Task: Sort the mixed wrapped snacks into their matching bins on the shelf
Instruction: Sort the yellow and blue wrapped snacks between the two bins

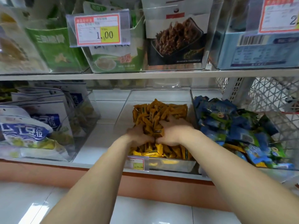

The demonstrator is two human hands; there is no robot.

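A clear plastic bin (171,164) on the lower shelf holds a heap of small yellow wrapped snacks (155,113). Both my hands are sunk in that heap. My left hand (139,135) and my right hand (173,131) cup a bunch of the yellow snacks between them, fingers curled round the packets. To the right, another clear bin (195,110) is piled with blue and green wrapped snacks (226,123), with a few yellow packets (234,147) mixed in near its front.
Large white-and-blue bags (32,126) fill a bin on the left. The upper shelf (145,75) carries bins of green, black and blue packs with price tags (97,29). A white wire basket (275,97) stands at far right. Tiled floor lies below.
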